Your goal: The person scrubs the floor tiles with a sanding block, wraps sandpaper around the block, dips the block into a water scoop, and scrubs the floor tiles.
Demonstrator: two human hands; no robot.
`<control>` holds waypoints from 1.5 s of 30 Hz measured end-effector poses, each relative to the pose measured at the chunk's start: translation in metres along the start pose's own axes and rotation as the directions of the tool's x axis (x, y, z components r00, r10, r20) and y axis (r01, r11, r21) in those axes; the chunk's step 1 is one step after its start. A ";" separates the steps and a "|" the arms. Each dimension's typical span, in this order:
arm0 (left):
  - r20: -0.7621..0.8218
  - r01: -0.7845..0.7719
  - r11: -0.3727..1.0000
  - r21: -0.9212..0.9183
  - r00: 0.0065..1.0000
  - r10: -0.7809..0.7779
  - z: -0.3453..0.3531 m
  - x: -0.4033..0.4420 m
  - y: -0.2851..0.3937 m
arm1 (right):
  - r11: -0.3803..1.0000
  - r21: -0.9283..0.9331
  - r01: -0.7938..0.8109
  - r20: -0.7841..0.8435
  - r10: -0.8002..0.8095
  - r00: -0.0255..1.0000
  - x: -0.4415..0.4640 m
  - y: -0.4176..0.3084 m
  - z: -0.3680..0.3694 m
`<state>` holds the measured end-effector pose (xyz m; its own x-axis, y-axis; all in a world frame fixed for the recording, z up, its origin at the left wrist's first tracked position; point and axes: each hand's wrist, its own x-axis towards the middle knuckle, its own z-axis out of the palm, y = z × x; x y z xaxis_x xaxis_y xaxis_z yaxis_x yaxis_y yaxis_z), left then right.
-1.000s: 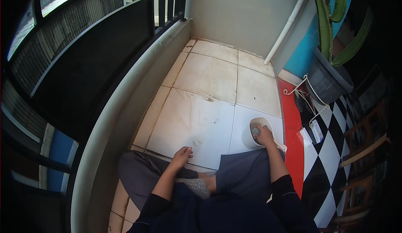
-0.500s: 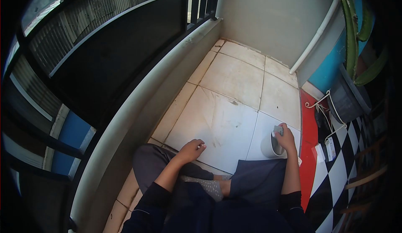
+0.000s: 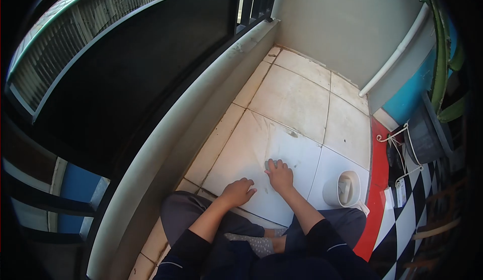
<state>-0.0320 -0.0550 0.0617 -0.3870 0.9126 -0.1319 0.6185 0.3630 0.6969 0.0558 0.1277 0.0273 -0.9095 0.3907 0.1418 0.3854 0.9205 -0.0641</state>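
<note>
My right hand point(image 3: 280, 175) is closed on a small grey piece point(image 3: 272, 164), which rests on the white floor tile point(image 3: 241, 149) in front of me. To its left, my left hand point(image 3: 238, 193) hovers over the near part of the same tile, fingers curled; whether anything is in them cannot be seen. A white container point(image 3: 333, 192) stands on the tiles to the right, beside my knee, with pale grey pieces point(image 3: 345, 187) inside. Dark smudges mark the tile around my right hand.
A low wall point(image 3: 176, 96) with a black railing runs along the left. On the right are a red strip point(image 3: 375, 189), a potted cactus point(image 3: 427, 134) on a white wire stand and a checkered floor. A white pipe point(image 3: 395, 54) stands by the back wall.
My right hand has lifted the grey piece out of the white container and carried it left onto the tile. My left hand has moved slightly. The camera view has shifted.
</note>
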 end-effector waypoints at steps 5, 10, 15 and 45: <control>0.146 -0.036 0.992 0.119 0.989 0.018 0.009 0.015 0.029 | 0.994 -0.104 -0.014 0.007 0.015 1.000 0.051 0.016 0.009; 0.173 -0.037 0.999 0.021 0.984 0.033 0.021 0.021 0.020 | 0.987 -0.095 -0.133 0.041 0.138 0.990 0.132 0.028 0.022; 0.149 0.000 0.999 -0.040 0.989 0.006 0.022 0.027 0.012 | 0.974 -0.049 -0.223 0.139 0.228 0.964 0.183 0.038 0.025; 0.041 -0.008 1.000 -0.010 0.999 0.008 0.019 0.018 0.024 | 0.980 0.026 -0.196 0.373 0.172 0.912 0.112 0.016 0.001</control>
<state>-0.0109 -0.0261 0.0623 -0.3537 0.9225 -0.1547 0.6144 0.3538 0.7052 -0.0403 0.1861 0.0408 -0.8210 0.5135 -0.2497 0.5519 0.8257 -0.1166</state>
